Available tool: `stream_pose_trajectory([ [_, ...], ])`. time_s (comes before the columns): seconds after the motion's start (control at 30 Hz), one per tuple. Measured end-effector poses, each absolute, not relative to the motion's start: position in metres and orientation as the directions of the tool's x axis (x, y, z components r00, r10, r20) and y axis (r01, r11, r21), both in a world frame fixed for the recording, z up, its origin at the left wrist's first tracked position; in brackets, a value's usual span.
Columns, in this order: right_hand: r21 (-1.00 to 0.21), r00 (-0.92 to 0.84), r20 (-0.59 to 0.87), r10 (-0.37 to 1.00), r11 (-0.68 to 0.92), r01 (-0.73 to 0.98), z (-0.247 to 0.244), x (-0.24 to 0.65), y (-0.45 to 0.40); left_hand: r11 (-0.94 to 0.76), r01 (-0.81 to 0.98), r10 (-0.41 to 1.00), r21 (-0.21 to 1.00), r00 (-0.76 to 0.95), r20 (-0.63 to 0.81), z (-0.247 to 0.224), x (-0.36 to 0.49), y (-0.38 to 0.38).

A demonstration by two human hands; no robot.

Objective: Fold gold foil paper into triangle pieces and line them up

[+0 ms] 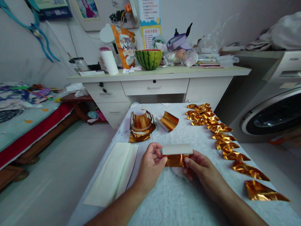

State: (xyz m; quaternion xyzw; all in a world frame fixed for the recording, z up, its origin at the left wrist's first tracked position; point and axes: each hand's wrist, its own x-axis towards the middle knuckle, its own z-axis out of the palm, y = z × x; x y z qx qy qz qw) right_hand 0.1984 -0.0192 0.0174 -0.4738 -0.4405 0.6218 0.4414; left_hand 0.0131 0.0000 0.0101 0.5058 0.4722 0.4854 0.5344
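A gold foil sheet (pixel 174 160) with a pale backing folded along its top edge is held between both hands above the table. My left hand (pixel 152 163) pinches its left end between thumb and fingers. At the right end, the thumb and fingers of my right hand (pixel 198 164) are closed on the same sheet. Beyond the hands stands a curled stack of gold foil sheets (pixel 140 124), and right of it lies a loose curved foil piece (pixel 169 121). Several folded gold foil pieces (pixel 250 170) form a row down the table's right side.
Folded pale paper (pixel 109 175) lies on the cloth-covered table (pixel 174 201) at the left. Behind stands a desk (pixel 155 75) with half a watermelon (pixel 149 59) and an orange pouch (pixel 124 47). A washing machine (pixel 265 94) is at the right, a bed (pixel 25 125) at the left.
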Motion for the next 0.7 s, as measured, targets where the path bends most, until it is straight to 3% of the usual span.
stream_pose_trajectory([
  [0.2,-0.972,-0.021,-0.216,0.976,-0.217,-0.09,0.011,0.207,-0.016,-0.237,0.289,0.968,0.928,0.15,0.2,0.014,0.008,-0.007],
  [0.4,-0.979,0.023,-0.182,0.983,-0.179,-0.094,0.003,0.213,-0.015,-0.585,0.534,0.811,0.61,0.4,0.428,0.017,0.001,-0.015],
  [0.57,-0.984,-0.026,-0.166,0.986,-0.167,-0.059,0.001,0.213,-0.015,-0.749,0.544,0.662,0.378,0.621,0.419,0.021,0.003,-0.016],
  [0.7,-0.983,-0.043,-0.174,0.984,-0.176,-0.055,0.003,0.213,-0.015,-0.798,0.5,0.599,0.336,0.719,0.353,0.026,0.002,-0.018],
])
